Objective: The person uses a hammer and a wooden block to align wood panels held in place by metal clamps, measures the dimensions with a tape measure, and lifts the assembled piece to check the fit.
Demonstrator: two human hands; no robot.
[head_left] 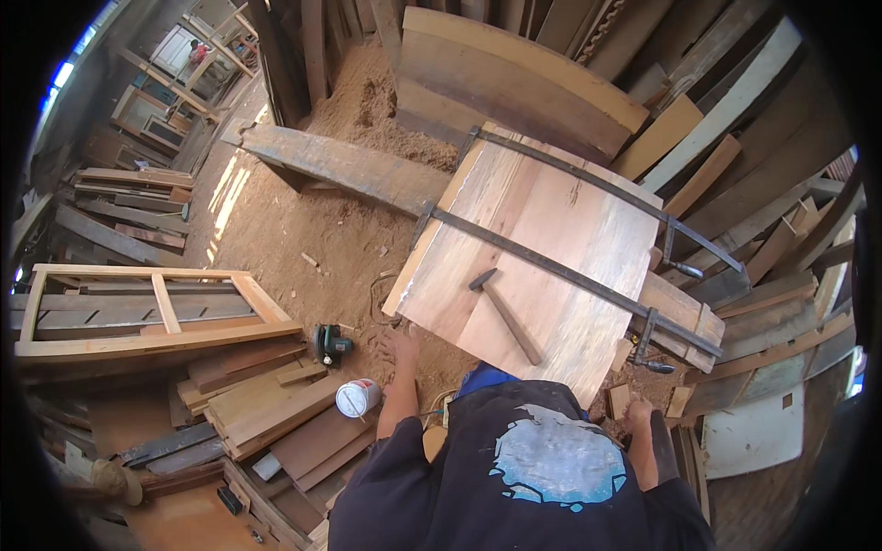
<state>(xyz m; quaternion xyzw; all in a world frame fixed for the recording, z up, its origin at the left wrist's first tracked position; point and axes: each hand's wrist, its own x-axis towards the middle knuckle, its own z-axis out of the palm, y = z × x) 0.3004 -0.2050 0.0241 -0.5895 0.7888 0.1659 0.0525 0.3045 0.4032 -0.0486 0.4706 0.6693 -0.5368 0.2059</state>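
A pale panel of joined boards (551, 239) lies in front of me, with two long bar clamps (551, 262) across it. On its face rests a hammer (505, 312) with a wooden handle, touched by neither hand. My left hand (400, 349) is open beside the panel's near left corner, fingers spread; whether it touches the panel is unclear. Beyond the panel's near right corner, my right hand (637, 415) has its fingers curled closed next to a small wood block (619, 401). What those fingers hold, if anything, is hidden.
Left of me are a green power tool (332, 344), a white tub (356, 398) and stacked boards (276, 399). A wooden frame (165, 303) lies farther left. A thick beam (340, 165) extends beyond the panel over sawdust. Planks (726, 101) lean at the right.
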